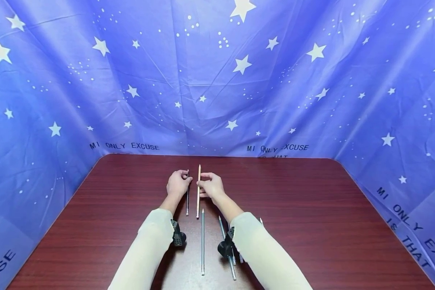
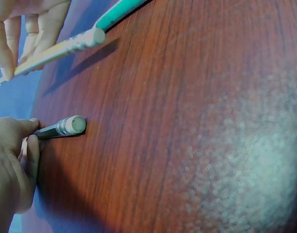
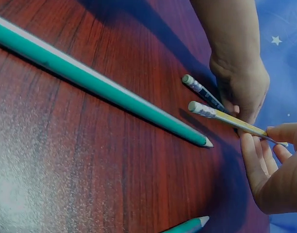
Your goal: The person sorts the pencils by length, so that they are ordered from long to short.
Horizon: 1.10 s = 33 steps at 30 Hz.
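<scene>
My left hand (image 1: 177,184) pinches a dark pencil (image 1: 187,203) near its far end, low at the tabletop. Its pale eraser (image 2: 76,124) points back towards me in the left wrist view. Just to the right, my right hand (image 1: 212,186) pinches a yellow pencil (image 1: 198,197) between thumb and fingers, tip pointing away. A separate shadow lies under this pencil, so it is held above the table. The two pencils are roughly parallel, with a small gap between them. Nearer to me lies a green pencil (image 3: 100,86), its sharpened tip towards the hands.
Several more pencils (image 1: 232,269) lie under and beside my right forearm, partly hidden by it and the wrist camera (image 1: 225,247). The dark red wooden table (image 1: 293,193) ends at a blue star-printed curtain (image 1: 203,80) behind and at both sides.
</scene>
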Each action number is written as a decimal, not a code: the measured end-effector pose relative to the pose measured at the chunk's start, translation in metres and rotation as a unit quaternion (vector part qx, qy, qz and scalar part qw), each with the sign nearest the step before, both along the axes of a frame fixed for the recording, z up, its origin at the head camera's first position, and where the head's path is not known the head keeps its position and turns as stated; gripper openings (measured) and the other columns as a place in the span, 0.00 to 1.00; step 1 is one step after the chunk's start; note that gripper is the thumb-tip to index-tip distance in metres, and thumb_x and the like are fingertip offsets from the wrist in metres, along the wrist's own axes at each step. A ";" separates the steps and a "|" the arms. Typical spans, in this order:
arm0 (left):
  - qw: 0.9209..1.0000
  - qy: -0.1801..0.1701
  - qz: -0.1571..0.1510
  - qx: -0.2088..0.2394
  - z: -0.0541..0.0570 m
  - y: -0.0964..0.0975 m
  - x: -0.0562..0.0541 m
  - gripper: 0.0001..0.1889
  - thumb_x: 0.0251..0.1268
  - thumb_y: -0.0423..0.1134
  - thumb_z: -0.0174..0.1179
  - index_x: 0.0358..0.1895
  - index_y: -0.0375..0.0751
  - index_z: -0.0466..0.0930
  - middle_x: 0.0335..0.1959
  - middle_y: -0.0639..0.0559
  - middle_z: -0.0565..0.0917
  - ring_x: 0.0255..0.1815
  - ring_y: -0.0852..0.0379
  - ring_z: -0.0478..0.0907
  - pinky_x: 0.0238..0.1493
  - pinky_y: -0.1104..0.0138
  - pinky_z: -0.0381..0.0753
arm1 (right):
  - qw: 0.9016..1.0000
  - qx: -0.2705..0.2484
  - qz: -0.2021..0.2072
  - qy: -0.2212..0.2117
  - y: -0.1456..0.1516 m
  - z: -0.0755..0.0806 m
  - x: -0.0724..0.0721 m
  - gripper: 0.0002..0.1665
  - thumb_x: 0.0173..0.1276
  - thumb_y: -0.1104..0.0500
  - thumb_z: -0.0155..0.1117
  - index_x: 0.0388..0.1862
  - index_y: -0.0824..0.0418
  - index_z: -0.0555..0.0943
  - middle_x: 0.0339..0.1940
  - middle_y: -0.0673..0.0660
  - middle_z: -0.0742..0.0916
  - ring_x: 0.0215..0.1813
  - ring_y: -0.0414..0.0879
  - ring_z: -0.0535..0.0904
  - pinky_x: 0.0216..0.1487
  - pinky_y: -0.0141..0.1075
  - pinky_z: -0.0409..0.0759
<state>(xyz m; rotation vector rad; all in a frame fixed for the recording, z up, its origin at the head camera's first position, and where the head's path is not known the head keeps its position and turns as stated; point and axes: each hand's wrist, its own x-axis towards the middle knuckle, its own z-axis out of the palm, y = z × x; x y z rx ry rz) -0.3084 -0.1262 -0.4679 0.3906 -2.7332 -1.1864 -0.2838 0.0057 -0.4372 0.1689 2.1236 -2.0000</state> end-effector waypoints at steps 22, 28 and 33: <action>1.000 0.005 0.003 0.006 0.003 0.001 0.002 0.15 0.60 0.42 0.62 0.50 0.45 0.80 0.40 0.50 0.83 0.46 0.51 0.79 0.49 0.53 0.74 | 0.999 0.041 -0.013 -0.002 -0.012 -0.012 -0.013 0.19 0.61 0.68 0.61 0.53 0.65 0.77 0.33 0.64 0.87 0.16 0.38 0.74 0.19 0.31 0.81; 1.000 0.008 -0.001 0.005 0.003 0.000 0.002 0.15 0.59 0.42 0.62 0.50 0.44 0.80 0.40 0.50 0.83 0.47 0.51 0.79 0.48 0.53 0.75 | 0.998 0.061 -0.015 -0.003 -0.014 -0.014 -0.015 0.18 0.61 0.68 0.61 0.51 0.65 0.78 0.30 0.61 0.86 0.16 0.39 0.74 0.18 0.31 0.80; 1.000 0.014 -0.001 0.005 0.002 -0.001 0.001 0.16 0.59 0.42 0.62 0.50 0.44 0.80 0.40 0.50 0.83 0.46 0.50 0.79 0.48 0.53 0.75 | 0.995 0.094 -0.023 -0.003 -0.017 -0.016 -0.018 0.16 0.60 0.67 0.63 0.48 0.64 0.80 0.27 0.58 0.86 0.16 0.38 0.74 0.17 0.30 0.80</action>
